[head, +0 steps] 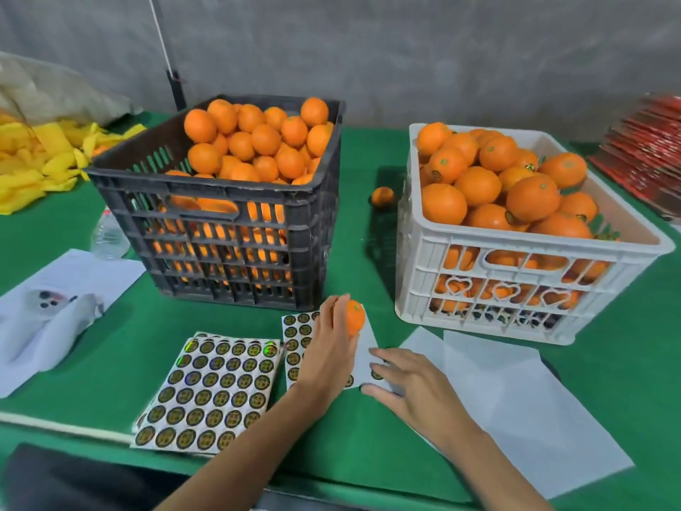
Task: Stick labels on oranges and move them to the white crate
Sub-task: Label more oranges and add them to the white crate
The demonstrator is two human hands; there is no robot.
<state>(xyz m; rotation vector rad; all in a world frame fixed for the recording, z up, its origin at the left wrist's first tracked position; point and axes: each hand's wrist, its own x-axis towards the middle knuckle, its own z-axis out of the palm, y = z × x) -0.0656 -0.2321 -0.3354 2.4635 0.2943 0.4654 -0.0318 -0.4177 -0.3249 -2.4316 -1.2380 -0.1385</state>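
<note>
Left hand (328, 348): gripping an orange (354, 318), lower centre, readying it for labelling.
Right hand (412, 385): fingers spread flat, empty, reaching for a label on the sheet (298, 344).

- Bright, even light falls from above.
- Soft shadows lie on the worktop (368, 171) beside both crates.
- Wide-angle bending curves the worktop's edges.
- The picture's corners look slightly blurred.

Green matt cloth covered the tabletop (129, 348). Both the black crate (221, 230) and white crate (516, 285) were slotted plastic. The label sheets (210, 392) looked glossy, holographic paper.
</note>
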